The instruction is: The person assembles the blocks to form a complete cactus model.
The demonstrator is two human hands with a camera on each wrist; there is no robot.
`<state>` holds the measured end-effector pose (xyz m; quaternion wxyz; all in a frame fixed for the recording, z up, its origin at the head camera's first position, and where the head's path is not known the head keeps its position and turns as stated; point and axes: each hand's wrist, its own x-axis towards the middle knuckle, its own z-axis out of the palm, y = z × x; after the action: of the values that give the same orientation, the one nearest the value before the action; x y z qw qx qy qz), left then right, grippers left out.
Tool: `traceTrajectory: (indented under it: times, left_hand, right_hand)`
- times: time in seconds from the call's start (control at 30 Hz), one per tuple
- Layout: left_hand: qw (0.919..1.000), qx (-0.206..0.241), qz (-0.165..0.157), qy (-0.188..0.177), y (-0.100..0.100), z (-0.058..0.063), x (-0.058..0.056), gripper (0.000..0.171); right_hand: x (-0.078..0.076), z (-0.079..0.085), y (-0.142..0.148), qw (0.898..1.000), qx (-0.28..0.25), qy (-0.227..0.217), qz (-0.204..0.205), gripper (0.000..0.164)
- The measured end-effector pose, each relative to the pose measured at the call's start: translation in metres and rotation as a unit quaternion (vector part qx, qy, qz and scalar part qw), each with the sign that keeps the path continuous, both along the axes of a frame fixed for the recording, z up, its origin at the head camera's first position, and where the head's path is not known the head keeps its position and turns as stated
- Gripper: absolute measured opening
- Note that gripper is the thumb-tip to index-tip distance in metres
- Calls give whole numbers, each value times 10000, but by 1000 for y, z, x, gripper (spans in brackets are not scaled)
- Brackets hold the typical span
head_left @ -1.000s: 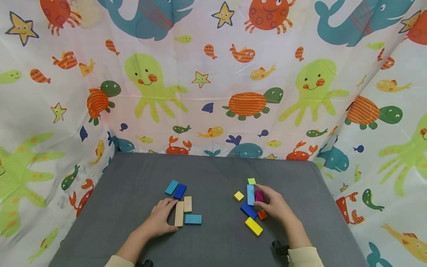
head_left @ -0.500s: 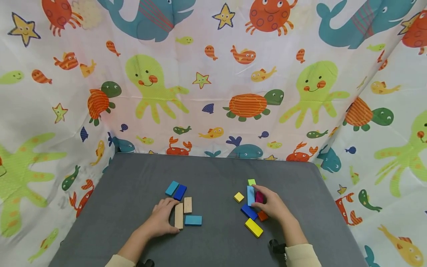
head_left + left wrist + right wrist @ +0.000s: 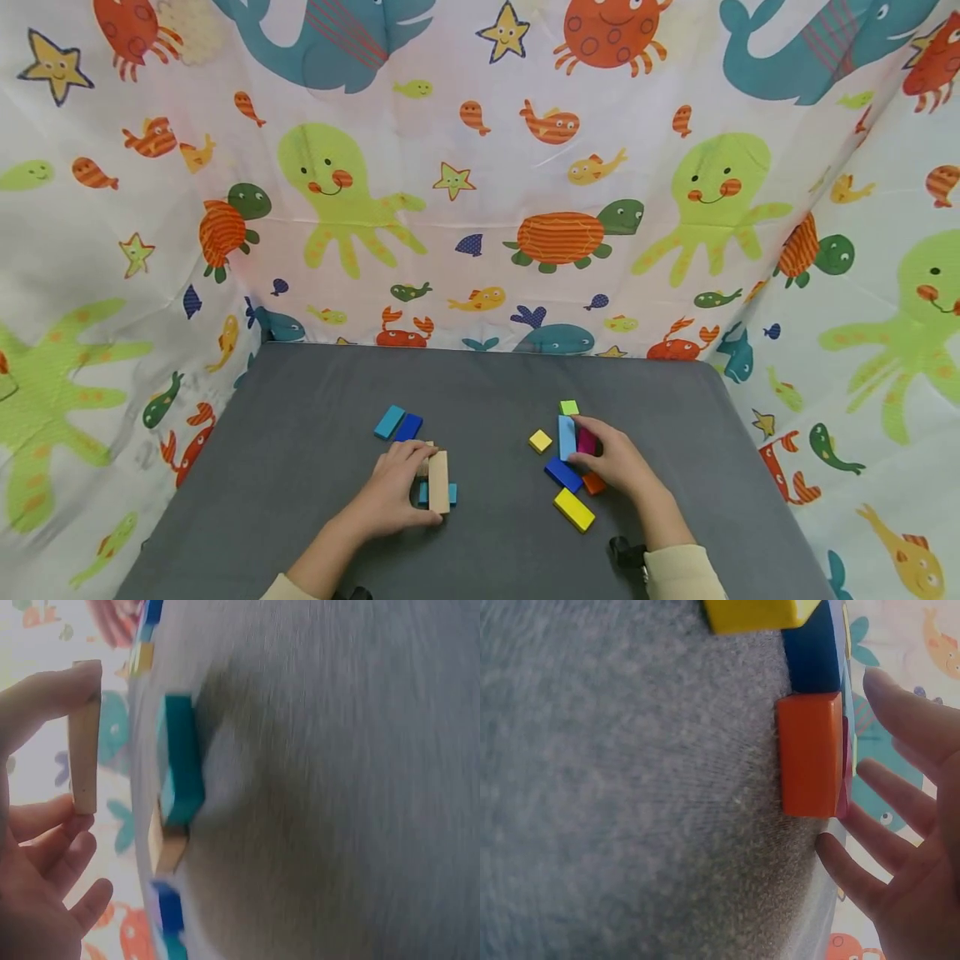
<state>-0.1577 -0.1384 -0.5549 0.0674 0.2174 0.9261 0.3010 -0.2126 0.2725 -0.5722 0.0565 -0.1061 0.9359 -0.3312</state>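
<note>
My left hand (image 3: pixel 393 487) pinches a long plain wooden block (image 3: pixel 438 482) by its two ends, thumb at the near end and fingers at the far end. In the left wrist view this wooden block (image 3: pixel 84 750) is up off the table, and the other fingers are spread. Below it lie a teal block (image 3: pixel 182 757) and a shorter wooden block (image 3: pixel 168 844). My right hand (image 3: pixel 622 462) is over a magenta block (image 3: pixel 587 442), fingertips close to a light blue block (image 3: pixel 567 438). In the right wrist view its thumb and fingers are spread with nothing between them, beside an orange block (image 3: pixel 810 754).
A teal block (image 3: pixel 389 422) and a blue block (image 3: pixel 408 427) lie beyond my left hand. Around my right hand are a green block (image 3: pixel 568 407), small yellow cube (image 3: pixel 540 442), blue block (image 3: pixel 563 474) and long yellow block (image 3: pixel 574 509). A patterned curtain (image 3: pixel 465 183) borders the grey table (image 3: pixel 495 550).
My left hand has lifted the long wooden block and moved it right, over the shorter wooden block and the teal block. The right hand has shifted slightly toward the light blue block.
</note>
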Motion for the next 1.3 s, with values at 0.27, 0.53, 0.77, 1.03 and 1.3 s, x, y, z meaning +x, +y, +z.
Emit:
traceTrajectory:
  times: [0.27,0.53,0.77,1.03,1.3]
  left_hand:
    - [9982,-99,-583,-47,41,-9,13,95]
    - [9957,-232,-894,-97,71,-21,23,91]
    - [9941,-325,-972,-359,82,-32,29,92]
    - [9914,-680,-1111,-126,86,-41,34,90]
    - [9893,-915,-1136,-69,86,-44,39,93]
  right_hand:
    - [-6,-2,0,9997,73,-212,-28,70]
    - [-8,-6,2,9997,110,-218,36,71]
    - [-9,-7,3,9993,126,-266,240,75]
    - [-13,-9,2,9982,285,-242,465,80]
    - [-19,-10,-1,9972,463,-308,500,89]
